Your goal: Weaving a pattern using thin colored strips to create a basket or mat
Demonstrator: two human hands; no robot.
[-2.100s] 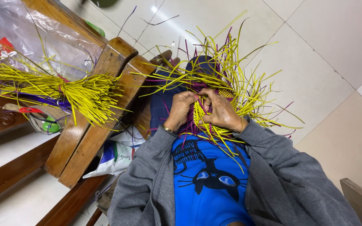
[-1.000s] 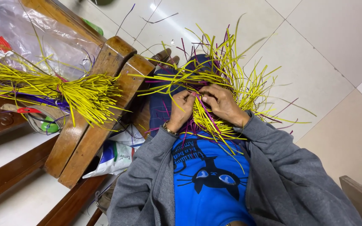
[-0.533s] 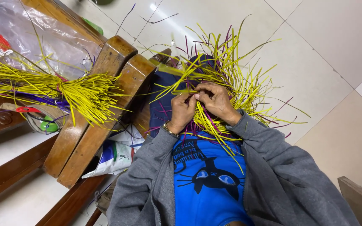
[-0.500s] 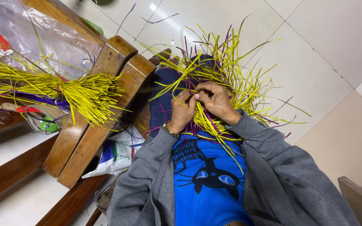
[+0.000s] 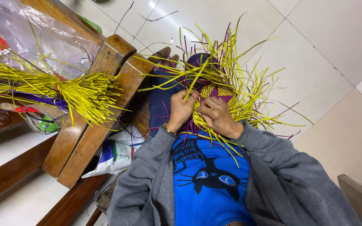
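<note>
Head camera is looking down on a bundle of yellow strips [image 5: 59, 90] lying at the far left on a wooden bench arm [image 5: 101, 96], its long axis running left to right with the loose cut ends fanning toward the person. Further right, the left hand [image 5: 182, 109] is pinching one yellow strip [image 5: 195, 81] between thumb and fingers, and that strip is pointing up and slightly right, away from the body. Just beside it, the right hand [image 5: 215, 115] is lying with fingers curled and pressed onto the woven piece [image 5: 218, 91], a small yellow and purple checked patch resting on the lap just above both hands. Loose strip ends are radiating from the patch in every direction, mostly upward and rightward. To the right, pale floor tiles [image 5: 315, 50] are giving open room.
</note>
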